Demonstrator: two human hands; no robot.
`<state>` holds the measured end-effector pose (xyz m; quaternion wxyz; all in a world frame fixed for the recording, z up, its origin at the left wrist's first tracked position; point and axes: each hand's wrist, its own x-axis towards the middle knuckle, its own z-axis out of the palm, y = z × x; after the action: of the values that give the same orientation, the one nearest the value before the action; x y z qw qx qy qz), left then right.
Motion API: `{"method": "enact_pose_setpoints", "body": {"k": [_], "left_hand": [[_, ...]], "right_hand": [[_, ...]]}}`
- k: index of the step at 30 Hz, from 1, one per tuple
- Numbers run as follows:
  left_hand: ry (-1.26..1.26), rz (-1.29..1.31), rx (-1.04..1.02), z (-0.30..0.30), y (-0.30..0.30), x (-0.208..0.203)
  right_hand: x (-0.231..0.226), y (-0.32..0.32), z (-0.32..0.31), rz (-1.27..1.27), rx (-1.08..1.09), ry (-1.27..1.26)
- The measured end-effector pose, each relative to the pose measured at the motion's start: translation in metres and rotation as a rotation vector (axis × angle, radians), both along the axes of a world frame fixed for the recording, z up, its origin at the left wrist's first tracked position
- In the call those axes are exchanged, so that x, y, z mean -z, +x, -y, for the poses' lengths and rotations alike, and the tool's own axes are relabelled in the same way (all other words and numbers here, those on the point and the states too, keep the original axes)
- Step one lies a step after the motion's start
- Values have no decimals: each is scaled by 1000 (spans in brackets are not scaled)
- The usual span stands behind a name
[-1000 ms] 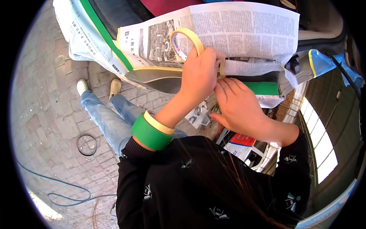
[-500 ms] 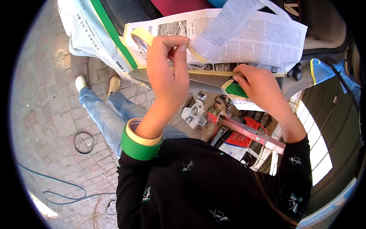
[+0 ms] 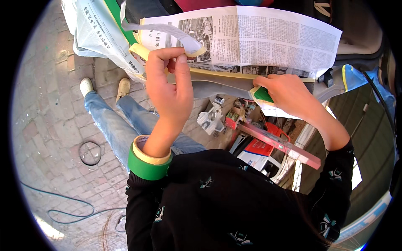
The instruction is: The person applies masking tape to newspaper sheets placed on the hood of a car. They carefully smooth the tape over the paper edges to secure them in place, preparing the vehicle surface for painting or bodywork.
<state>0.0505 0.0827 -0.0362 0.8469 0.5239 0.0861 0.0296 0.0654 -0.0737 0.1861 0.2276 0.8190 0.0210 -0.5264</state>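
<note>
My left hand (image 3: 169, 90) is raised at the left end of a printed newspaper sheet (image 3: 276, 39), thumb and forefinger closed in a pinch on a narrow paper strip (image 3: 157, 27) edged with yellow masking tape. A roll of masking tape (image 3: 139, 52) sits behind the same hand, partly hidden by its fingers. My right hand (image 3: 289, 92) is closed at the sheet's taped lower edge, fingertips on the tape over a grey vehicle panel (image 3: 222, 88); its thumb is mostly hidden. A green tape patch (image 3: 263, 94) shows under it. Around my left wrist sit a green tape roll (image 3: 147, 167) and a yellow one (image 3: 141, 149).
White plastic sheeting (image 3: 94, 31) with a green tape band hangs at the left. Below the panel lie a red and white box (image 3: 257, 150), a long pink bar (image 3: 280, 145) and a crumpled white bag (image 3: 210, 118). A hose (image 3: 71, 200) and a black ring (image 3: 90, 153) lie on the paving.
My left hand has moved left and slightly down with the tape roll and paper strip. The strip has swung off the newspaper's middle to its upper left. The right hand has barely shifted.
</note>
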Motion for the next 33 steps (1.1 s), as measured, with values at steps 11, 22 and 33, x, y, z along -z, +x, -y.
{"method": "enact_pose_setpoints", "body": {"k": [11, 22, 33], "left_hand": [[146, 41, 145, -20, -5, -22], [699, 827, 33, -10, -25, -101], [830, 1154, 161, 9, -64, -112]], "right_hand": [[-8, -12, 9, 86, -127, -18], [-29, -5, -23, 643, 662, 917], [-30, 15, 17, 364, 609, 1036]]}}
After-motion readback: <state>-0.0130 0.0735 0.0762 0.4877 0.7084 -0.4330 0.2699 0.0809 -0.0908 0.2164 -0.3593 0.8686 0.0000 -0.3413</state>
